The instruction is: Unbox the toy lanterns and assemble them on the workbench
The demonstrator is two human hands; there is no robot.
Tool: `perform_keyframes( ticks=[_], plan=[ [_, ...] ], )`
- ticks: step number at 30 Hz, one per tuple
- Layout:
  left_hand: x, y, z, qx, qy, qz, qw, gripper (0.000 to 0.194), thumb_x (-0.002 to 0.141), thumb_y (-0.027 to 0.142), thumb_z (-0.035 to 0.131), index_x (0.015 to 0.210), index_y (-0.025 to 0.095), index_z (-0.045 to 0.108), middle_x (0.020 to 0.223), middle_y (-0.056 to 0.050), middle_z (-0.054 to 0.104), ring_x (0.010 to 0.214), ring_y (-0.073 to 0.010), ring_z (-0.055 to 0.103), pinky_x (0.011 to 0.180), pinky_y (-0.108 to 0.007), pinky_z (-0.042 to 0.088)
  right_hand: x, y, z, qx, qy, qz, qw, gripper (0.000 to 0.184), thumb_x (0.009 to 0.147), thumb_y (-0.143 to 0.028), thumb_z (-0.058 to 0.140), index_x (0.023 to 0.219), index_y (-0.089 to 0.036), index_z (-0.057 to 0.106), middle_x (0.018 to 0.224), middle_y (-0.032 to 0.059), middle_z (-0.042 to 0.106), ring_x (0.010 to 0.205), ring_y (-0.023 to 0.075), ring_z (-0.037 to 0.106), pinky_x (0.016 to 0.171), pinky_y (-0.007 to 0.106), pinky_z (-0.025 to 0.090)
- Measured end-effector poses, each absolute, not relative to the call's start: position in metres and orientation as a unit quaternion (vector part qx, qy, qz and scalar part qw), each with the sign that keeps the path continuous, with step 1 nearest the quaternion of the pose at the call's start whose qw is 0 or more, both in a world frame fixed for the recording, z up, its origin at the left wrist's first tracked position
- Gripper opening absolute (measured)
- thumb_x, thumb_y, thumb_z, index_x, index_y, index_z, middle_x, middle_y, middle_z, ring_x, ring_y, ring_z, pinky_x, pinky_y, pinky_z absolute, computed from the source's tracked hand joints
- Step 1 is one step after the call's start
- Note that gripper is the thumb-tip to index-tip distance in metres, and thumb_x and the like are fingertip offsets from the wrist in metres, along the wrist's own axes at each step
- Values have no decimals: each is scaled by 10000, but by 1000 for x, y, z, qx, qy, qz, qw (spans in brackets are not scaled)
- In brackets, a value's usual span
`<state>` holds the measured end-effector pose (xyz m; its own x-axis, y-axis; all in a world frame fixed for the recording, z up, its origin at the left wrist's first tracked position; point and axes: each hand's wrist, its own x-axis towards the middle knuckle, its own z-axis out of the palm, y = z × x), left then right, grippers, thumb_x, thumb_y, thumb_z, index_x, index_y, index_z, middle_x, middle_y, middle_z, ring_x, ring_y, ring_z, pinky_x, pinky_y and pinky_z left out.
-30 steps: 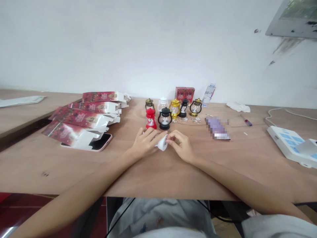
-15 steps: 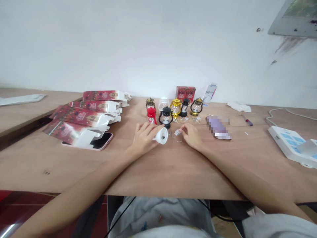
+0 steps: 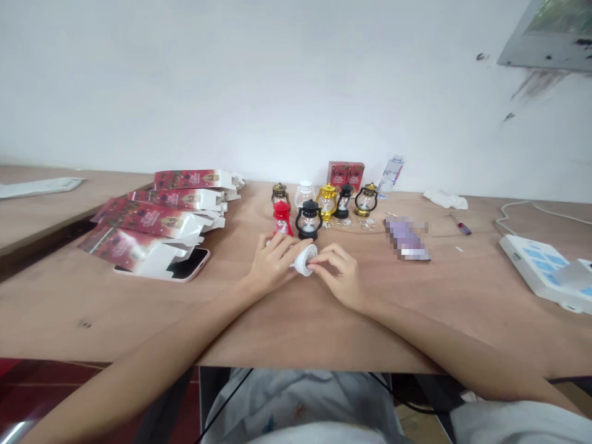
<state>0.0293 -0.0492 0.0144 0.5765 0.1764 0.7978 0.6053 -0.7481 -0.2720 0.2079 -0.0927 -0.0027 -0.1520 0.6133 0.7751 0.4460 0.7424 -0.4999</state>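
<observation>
Behind, a pale painted wall (image 3: 259, 92), with a grey-edged panel (image 3: 550, 37) cut off at the upper right. Below, a brown wooden table (image 3: 296, 333). Just above its middle, a white round plastic lantern piece (image 3: 302, 264), tipped with its circular end towards the right. Gripped by the left hand (image 3: 272, 262), with curled fingers covering most of its body. Touching the circular end, the right hand (image 3: 340, 274), thumb and fingertips drawn close together; cannot tell whether gripping some small part there.

Beyond the hands, 7 small lanterns with clear middles: a red lantern (image 3: 282, 216), base partly hidden by the left fingers; a black lantern (image 3: 309, 211) beside it; behind, a bronze lantern (image 3: 280, 191), a white lantern (image 3: 305, 192) faint against the wall, a shiny gold lantern (image 3: 327, 200), a slim black lantern (image 3: 343, 200), and a dark lantern with a gold cap (image 3: 366, 200). Near their bases, thin bent wires and small white bits (image 3: 367, 223), hard to tell apart. Farther back, 2 red printed boxes (image 3: 338, 172), lower parts hidden. At left, overlapping red-and-white cartons (image 3: 139, 217), partly covering a pink-edged phone (image 3: 193, 265). At right, a purple flat object (image 3: 407, 237), obscured by pixelation.
</observation>
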Motion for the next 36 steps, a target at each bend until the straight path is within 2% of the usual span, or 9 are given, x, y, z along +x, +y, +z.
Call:
perform_keyframes(
  ticks=[5,10,19,29,36],
  plan=[
    [31,-50,13,-843,-203,-399,298,312,837,330,601,1092,152,583,887,-51,690,774,-167,565,692,-327,291,209,-90,-6,-346,-742,97,566,46,822,-232,616,805,-206,649,773,20,588,732,143,563,677,290,447],
    [31,-49,12,-838,-195,-396,321,318,838,341,598,1098,161,585,873,-40,689,761,-157,561,666,-323,280,212,-87,-4,-325,-774,105,533,54,829,-215,606,788,-190,631,739,15,588,703,129,539,651,269,430],
    [30,-51,13,-844,-202,-392,305,294,850,333,583,1097,173,584,897,-38,688,769,-148,570,673,-327,282,210,-89,-3,-315,-769,109,545,72,838,-195,587,766,-189,592,739,9,576,690,119,541,636,251,424],
    [30,-53,12,-847,-197,-393,298,307,845,336,591,1098,163,576,866,-26,685,756,-148,561,672,-324,282,213,-87,0,-303,-806,104,498,97,842,-174,569,759,-184,519,736,2,522,691,115,503,662,251,408],
    [31,-55,13,-850,-205,-400,277,292,839,341,601,1072,167,592,871,-31,687,757,-151,561,666,-327,274,212,-88,-2,-294,-806,90,506,96,843,-159,557,772,-185,498,745,2,503,686,115,490,648,249,403]
  ],
)
